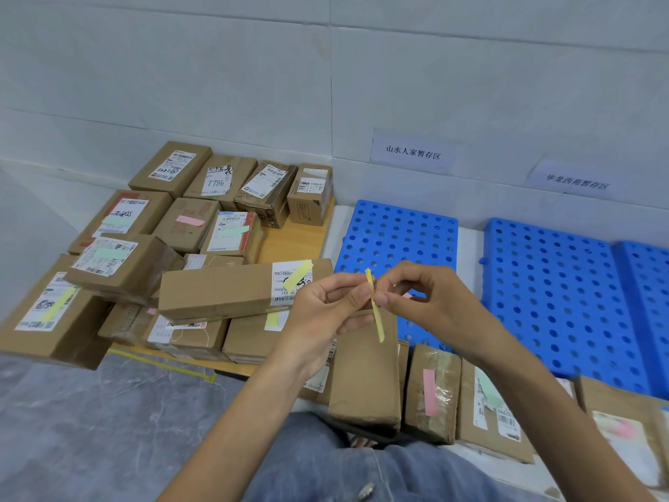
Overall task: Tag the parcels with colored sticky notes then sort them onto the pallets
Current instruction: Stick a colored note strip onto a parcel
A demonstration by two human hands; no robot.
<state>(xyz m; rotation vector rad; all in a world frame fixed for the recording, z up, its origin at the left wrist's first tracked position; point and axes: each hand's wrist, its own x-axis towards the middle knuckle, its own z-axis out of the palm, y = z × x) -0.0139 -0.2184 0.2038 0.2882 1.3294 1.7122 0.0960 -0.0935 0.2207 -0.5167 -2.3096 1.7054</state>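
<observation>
Both hands pinch a narrow yellow sticky note (376, 313) held on edge in front of me: my left hand (325, 313) from the left, my right hand (427, 302) from the right. Right below it a plain brown parcel (365, 378) stands near my knee with no note visible on it. A long parcel (224, 288) with a yellow note lies to the left on the pile. Two blue perforated pallets (398, 230) (564, 284) lie bare by the wall.
Several tagged and untagged cardboard parcels (126, 219) cover a wooden board at left. More parcels (434, 393) with pink and green notes lie at lower right. Two paper signs (412, 152) hang on the white wall. Grey floor at lower left.
</observation>
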